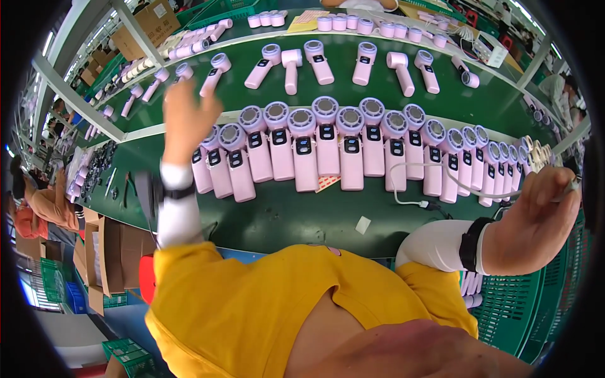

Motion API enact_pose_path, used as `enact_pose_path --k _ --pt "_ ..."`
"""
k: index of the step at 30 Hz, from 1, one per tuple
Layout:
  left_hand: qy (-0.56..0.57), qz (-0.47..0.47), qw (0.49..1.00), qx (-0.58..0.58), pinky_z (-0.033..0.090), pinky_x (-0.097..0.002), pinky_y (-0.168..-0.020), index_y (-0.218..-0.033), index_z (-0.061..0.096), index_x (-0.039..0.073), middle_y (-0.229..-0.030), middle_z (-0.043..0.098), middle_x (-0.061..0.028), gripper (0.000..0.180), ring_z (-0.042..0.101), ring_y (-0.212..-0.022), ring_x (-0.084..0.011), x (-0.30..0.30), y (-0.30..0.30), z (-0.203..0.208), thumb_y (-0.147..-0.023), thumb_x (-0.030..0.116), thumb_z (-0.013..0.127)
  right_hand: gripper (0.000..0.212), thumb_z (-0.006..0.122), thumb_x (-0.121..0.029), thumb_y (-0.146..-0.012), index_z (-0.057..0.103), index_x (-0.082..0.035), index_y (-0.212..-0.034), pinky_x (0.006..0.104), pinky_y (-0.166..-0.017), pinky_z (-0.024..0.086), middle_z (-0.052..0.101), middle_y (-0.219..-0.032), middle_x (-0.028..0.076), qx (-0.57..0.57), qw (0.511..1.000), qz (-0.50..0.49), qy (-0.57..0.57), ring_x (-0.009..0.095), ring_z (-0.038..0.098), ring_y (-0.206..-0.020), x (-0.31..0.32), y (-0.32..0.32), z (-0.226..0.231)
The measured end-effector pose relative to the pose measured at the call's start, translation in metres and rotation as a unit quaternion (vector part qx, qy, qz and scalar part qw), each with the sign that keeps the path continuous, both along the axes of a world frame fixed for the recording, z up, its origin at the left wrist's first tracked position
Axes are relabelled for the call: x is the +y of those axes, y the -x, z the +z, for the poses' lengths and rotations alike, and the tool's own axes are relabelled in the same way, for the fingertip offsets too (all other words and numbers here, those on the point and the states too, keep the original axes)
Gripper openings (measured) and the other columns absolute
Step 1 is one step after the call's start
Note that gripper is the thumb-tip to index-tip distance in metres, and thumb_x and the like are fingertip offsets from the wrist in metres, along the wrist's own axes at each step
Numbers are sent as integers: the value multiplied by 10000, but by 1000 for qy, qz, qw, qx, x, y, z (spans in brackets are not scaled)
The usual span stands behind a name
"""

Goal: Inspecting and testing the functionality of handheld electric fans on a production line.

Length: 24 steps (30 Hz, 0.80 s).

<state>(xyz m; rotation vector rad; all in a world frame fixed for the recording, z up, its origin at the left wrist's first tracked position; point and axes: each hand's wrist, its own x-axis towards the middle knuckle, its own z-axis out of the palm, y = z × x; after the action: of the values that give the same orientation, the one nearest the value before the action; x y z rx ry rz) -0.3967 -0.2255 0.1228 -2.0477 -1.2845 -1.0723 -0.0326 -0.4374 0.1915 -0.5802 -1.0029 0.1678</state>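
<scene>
Holds left grip [191, 120] up beside the rear row of pink handheld fans [318, 64], too blurred, cannot tell whether spread or pressed together; with right grip [532, 220] pinches one end of a pale cable [413, 164], looped across the front row of fans [326, 148] on the green bench [277, 220]

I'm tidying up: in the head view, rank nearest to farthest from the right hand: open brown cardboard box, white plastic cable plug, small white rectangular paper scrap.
From the right hand:
1. White plastic cable plug: left, on the green bench.
2. Small white rectangular paper scrap: farther left.
3. Open brown cardboard box: far lower left.
</scene>
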Motion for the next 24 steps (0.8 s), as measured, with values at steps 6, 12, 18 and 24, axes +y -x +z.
enact_pose_path --k 6,12,18,24 --pt "193 176 933 -248 400 -398 -677 -784 498 -86 -827 504 -233 408 496 -807 -342 -81 60 -110 -644 255 671 326 329 -204 -893 511 61 -840 217 -456 195 361 -578 40 -12 999 -42 -4 75 238 -480 5 20 7" --pt "379 175 882 -217 439 -339 -639 -743 499 -101 -719 542 -184 424 546 -682 -318 -82 82 -92 -631 276 658 302 392 -183 -885 532 83 -850 195 -435 209 424 -593 51 -82 978 -189 -34 62 298 -467 26 56 0" --pt "392 -73 792 -462 421 -272 -497 -782 492 -47 -695 565 -101 253 548 -605 -170 -75 71 -78 -695 172 585 245 441 -157 -873 548 62 -848 174 -428 256 514 -666 56 -111 991 -33 72 57 369 -479 30 70 -2" --pt "417 -423 651 -472 415 -217 -506 -1057 358 14 -719 492 -7 382 478 -602 -68 -128 -73 -4 -740 63 566 356 418 -299 -891 484 22 -1029 207 -586 368 511 -885 57 -232 967 98 26 87 467 -689 85 91 -28"
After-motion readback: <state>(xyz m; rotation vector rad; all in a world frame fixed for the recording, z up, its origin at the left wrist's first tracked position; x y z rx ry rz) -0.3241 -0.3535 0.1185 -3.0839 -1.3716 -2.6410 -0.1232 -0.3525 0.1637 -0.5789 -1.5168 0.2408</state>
